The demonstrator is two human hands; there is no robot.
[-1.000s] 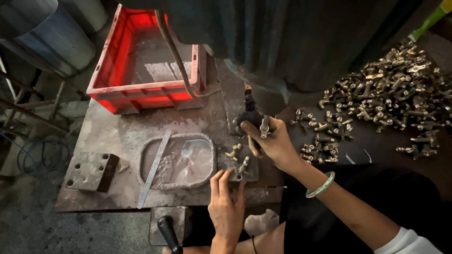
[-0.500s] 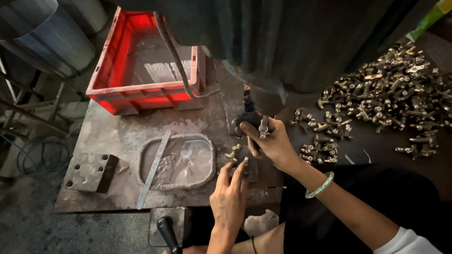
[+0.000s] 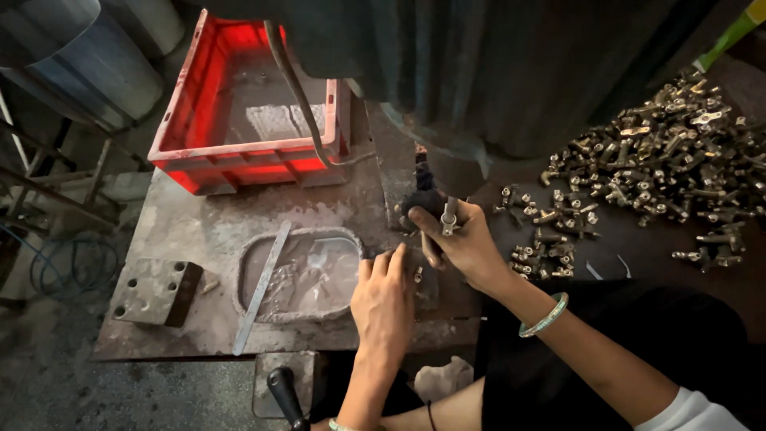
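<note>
The right hand (image 3: 463, 243) holds a small metal part (image 3: 449, 215) between thumb and fingers, just below the dark machine head (image 3: 424, 187). The left hand (image 3: 384, 299) lies palm down on the desk (image 3: 199, 231), fingers close together, touching small parts near a shallow tray (image 3: 299, 275); I cannot tell if it grips one. A flat metal strip (image 3: 262, 286) lies across the tray. A red plastic crate (image 3: 247, 120) stands behind. A heap of brass parts (image 3: 662, 168) lies at the right

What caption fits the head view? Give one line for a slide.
Right hand pinches a small metal fitting under a machine; left hand rests beside it.
</note>
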